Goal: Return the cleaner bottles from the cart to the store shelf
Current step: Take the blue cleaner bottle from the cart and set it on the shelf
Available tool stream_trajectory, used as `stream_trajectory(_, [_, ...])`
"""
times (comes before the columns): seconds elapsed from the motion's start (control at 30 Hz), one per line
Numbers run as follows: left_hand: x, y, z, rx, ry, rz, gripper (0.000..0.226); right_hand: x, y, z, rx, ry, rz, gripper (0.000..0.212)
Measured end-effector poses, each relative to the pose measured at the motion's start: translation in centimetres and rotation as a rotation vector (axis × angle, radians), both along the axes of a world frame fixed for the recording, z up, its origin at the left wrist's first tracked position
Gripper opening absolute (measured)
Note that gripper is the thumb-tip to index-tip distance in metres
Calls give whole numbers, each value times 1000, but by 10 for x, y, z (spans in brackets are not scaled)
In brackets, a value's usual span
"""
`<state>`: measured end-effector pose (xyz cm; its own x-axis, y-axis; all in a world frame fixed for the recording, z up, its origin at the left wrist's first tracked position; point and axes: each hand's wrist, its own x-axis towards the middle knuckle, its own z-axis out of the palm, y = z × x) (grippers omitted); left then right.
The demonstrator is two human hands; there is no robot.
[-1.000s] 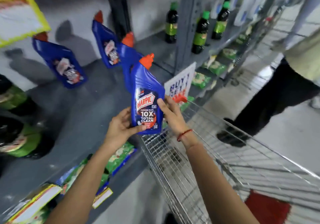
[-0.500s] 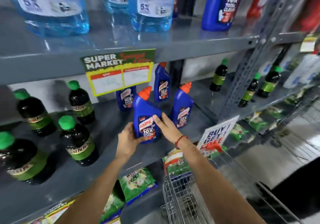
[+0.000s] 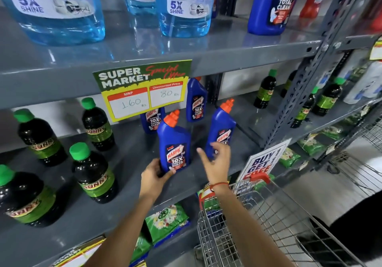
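A blue Harpic cleaner bottle (image 3: 174,142) with an orange cap stands upright on the grey middle shelf (image 3: 128,167). My left hand (image 3: 154,175) grips its lower left corner. My right hand (image 3: 217,162) hovers just right of it, fingers spread, holding nothing. Right behind that hand stands a second Harpic bottle (image 3: 222,126). Two more Harpic bottles (image 3: 196,101) stand further back, one partly hidden by the price sign. The wire cart (image 3: 258,221) is at the lower right, its inside mostly out of view.
Black green-capped Sunny bottles (image 3: 93,173) fill the shelf's left side. A yellow price sign (image 3: 142,88) hangs from the upper shelf, which carries clear blue cleaner jugs (image 3: 186,6). A "Buy 1 Get 1 Free" card (image 3: 261,161) is clipped to the cart. Green packets lie on the lower shelf.
The bottle came up from the cart and now stands on the shelf. My right hand has let go of it and pulled away to the right; my left hand still holds it.
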<state>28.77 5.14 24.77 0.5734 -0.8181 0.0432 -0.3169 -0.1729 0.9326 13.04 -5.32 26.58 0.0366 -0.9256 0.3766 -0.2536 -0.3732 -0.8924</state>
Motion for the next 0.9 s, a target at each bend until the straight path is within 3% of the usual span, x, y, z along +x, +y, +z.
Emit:
stream_trajectory(0.1, [1,-4,1,39,-72,-10,42,-24,-17,-6,89,-21,-173,77])
stream_trajectory(0.2, [0,-14,3,109,-211,-23,62,-30,-36,-11,230,89,-29,114])
stream_trajectory(0.27, [-1,-20,2,133,-281,4,65,-28,-43,-14,260,130,17,123])
stream_trajectory(0.5, [4,-25,-1,148,-333,16,53,-22,-57,-19,268,179,-25,113])
stream_trajectory(0.7, [3,-27,2,145,-305,30,51,-23,-64,-18,235,175,-21,100])
stream_trajectory(0.9, [1,-25,4,159,-284,19,56,-24,-64,-17,245,145,-4,99])
